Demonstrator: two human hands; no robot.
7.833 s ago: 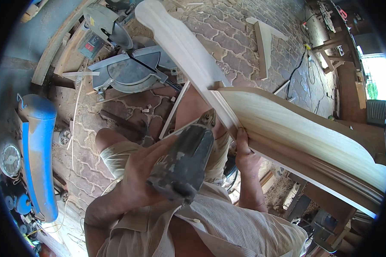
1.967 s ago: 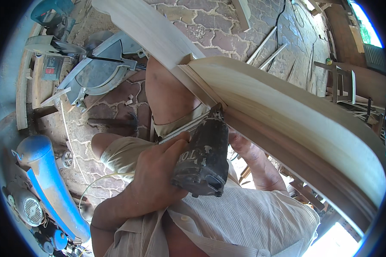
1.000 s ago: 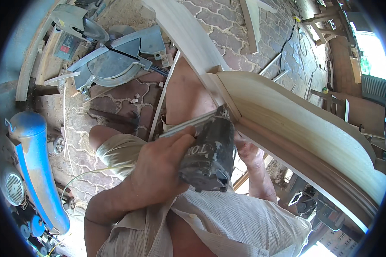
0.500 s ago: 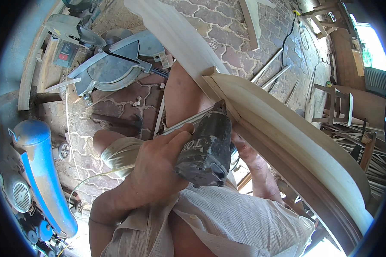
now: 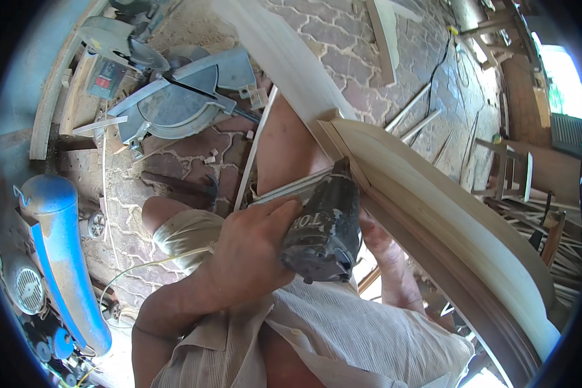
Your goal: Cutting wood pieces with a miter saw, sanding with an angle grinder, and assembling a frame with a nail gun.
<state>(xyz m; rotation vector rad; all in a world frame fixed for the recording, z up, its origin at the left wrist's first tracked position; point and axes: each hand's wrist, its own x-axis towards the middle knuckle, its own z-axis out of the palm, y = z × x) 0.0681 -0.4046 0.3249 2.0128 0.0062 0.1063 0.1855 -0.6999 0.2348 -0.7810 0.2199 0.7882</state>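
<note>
My left hand (image 5: 255, 246) is closed round the handle of a black, scuffed air nail gun (image 5: 323, 226). Its narrow nose rests at or very near the inner side of a wooden moulding (image 5: 433, 255), close to a corner joint. A pale curved board (image 5: 459, 187) runs along that moulding, and another pale board (image 5: 291, 58) meets it at the corner, reaching away to the far left. Below the moulding, behind the nail gun, is my right hand (image 5: 378, 242); its fingers are mostly hidden. A thin pale hose (image 5: 155, 262) passes behind my left wrist.
A mitre saw (image 5: 181, 103) stands on the paved floor at far left. Nearer is a blue air tank (image 5: 68, 258) beside a motor. Loose strips (image 5: 410, 107) and a cable lie at far right, with a pile of thin wood (image 5: 569, 258) closer on that side.
The view has shifted slightly, so most things appear a little further right or lower. My left hand still holds the nail gun at the corner, with its nose in nearly the same place.
</note>
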